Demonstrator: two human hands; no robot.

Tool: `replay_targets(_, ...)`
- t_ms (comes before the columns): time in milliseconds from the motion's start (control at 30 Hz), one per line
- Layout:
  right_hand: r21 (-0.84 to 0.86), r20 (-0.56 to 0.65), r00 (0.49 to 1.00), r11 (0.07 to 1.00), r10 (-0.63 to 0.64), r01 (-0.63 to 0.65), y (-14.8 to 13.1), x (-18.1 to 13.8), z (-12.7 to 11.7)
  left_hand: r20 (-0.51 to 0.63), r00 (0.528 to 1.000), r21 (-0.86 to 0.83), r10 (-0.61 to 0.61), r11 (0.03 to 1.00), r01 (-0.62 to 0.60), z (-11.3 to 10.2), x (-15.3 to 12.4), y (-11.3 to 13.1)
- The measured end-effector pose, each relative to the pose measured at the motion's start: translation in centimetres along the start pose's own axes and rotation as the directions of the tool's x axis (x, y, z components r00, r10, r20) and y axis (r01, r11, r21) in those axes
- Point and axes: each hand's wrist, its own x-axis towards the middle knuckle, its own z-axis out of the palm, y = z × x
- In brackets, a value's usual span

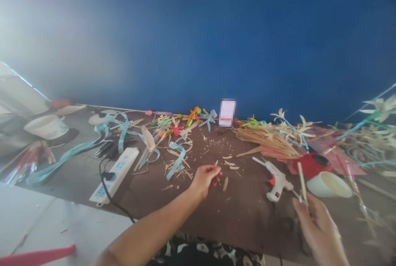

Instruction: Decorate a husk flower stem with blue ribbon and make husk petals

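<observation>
From where I stand, the white card at the far edge of the brown table is too blurred to read, and the marks on the power strip by the near left corner are too small. The person's left hand, near the table's middle, presses thumb and forefinger together on a pale sliver. Toward the near right corner, the right hand pinches a pale stick nearly upright, just beside the white glue gun.
</observation>
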Motion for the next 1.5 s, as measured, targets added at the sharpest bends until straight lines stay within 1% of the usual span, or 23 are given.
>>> replay_targets(133,-0.231,-0.049,0.998,0.973,-0.029,0.016,2.6,0.7,-1.4,-0.018,1.0,0.086,0.021,0.996,-0.02,1.9,3.4,1.4)
replay_targets(200,-0.3,-0.062,0.998,0.954,-0.004,-0.015,3.1,0.7,-1.6,-0.033,0.986,0.262,0.162,0.954,-0.148,2.6,3.4,1.9)
replay_targets(233,-0.317,-0.065,0.998,0.948,0.006,-0.026,3.2,0.6,-1.6,0.0,0.963,0.391,0.269,0.887,-0.247,2.9,2.8,1.9)
replay_targets(267,-0.332,-0.065,0.998,0.943,0.011,-0.033,3.3,0.5,-1.4,0.103,0.918,0.515,0.383,0.769,-0.379,3.2,1.9,1.7)
replay_targets(300,-0.345,-0.07,0.997,0.938,0.012,-0.036,3.4,0.4,-1.2,0.261,0.85,0.598,0.457,0.615,-0.514,3.5,0.8,1.4)
replay_targets(333,-0.358,-0.083,0.997,0.933,0.007,-0.036,3.4,0.3,-0.9,0.458,0.763,0.622,0.456,0.45,-0.641,3.8,-0.5,0.9)
replay_targets(367,-0.37,-0.101,0.995,0.928,-0.003,-0.034,3.5,0.2,-0.6,0.659,0.648,0.581,0.382,0.289,-0.761,4.2,-1.8,0.2)
replay_targets(400,-0.381,-0.119,0.993,0.924,-0.018,-0.029,3.7,0.2,-0.4,0.799,0.532,0.508,0.281,0.157,-0.847,4.5,-3.0,-0.5)
replay_targets(433,-0.39,-0.132,0.991,0.921,-0.032,-0.022,3.8,0.1,-0.2,0.864,0.468,0.466,0.187,0.06,-0.883,4.9,-3.9,-1.1)
replay_targets(500,-0.4,-0.136,0.99,0.916,-0.043,-0.015,4.3,0.0,-0.1,0.896,0.438,0.444,0.077,-0.094,-0.891,5.4,-4.8,-2.2)
replay_targets(567,-0.409,-0.117,0.992,0.912,-0.035,-0.016,4.9,-0.1,-0.3,0.894,0.445,0.447,0.055,-0.19,-0.874,5.5,-4.4,-2.5)
replay_targets(633,-0.421,-0.104,0.994,0.907,-0.041,-0.007,5.5,-0.4,-0.8,0.9,0.432,0.434,0.06,-0.235,-0.87,5.2,-3.4,-2.4)
replay_targets(700,-0.456,-0.073,0.996,0.89,-0.046,0.007,6.0,-0.6,-1.3,0.9,0.429,0.433,0.073,-0.257,-0.864,4.6,-2.0,-2.0)
replay_targets(833,-0.536,-0.009,1.0,0.844,-0.006,0.0,6.7,-0.1,-1.8,0.876,0.465,0.481,0.127,-0.294,-0.826,3.7,0.7,-0.9)
replay_targets(900,-0.553,-0.021,1.0,0.833,-0.023,0.008,6.8,0.4,-1.7,0.868,0.473,0.497,0.154,-0.305,-0.812,3.5,2.0,-0.4)
replay_targets(967,-0.543,-0.079,0.991,0.839,-0.105,0.046,6.4,0.9,-1.5,0.847,0.491,0.532,0.203,-0.308,-0.789,3.3,2.6,0.0)
replay_targets(1033,-0.473,-0.148,0.965,0.872,-0.218,0.125,5.4,0.9,-1.1,0.824,0.508,0.565,0.251,-0.289,-0.773,3.1,2.5,0.4)
replay_targets(1100,-0.346,-0.159,0.944,0.912,-0.289,0.221,4.0,0.2,-0.4,0.797,0.529,0.596,0.293,-0.236,-0.767,2.5,1.4,0.4)
replay_targets(1200,-0.129,-0.009,0.941,0.934,-0.337,0.333,1.0,-1.5,1.4,0.736,0.586,0.652,0.339,-0.119,-0.749,1.1,-1.1,0.3)
replay_targets(1267,-0.032,0.172,0.888,0.899,-0.427,0.438,-1.2,-2.6,3.2,0.681,0.642,0.703,0.352,-0.067,-0.708,-0.1,-2.6,0.4)
replay_targets(1333,-0.013,0.303,0.809,0.847,-0.503,0.532,-3.3,-3.4,5.1,0.619,0.694,0.753,0.367,-0.027,-0.658,-1.3,-3.6,0.7)
replay_targets(1367,-0.036,0.323,0.785,0.822,-0.528,0.568,-4.1,-3.6,6.0,0.592,0.717,0.773,0.369,-0.009,-0.634,-1.9,-4.0,0.9)
replay_targets(1500,-0.192,0.365,0.754,0.748,-0.546,0.635,-6.1,-3.3,8.4,0.528,0.781,0.822,0.333,0.03,-0.568,-3.7,-5.2,1.2)
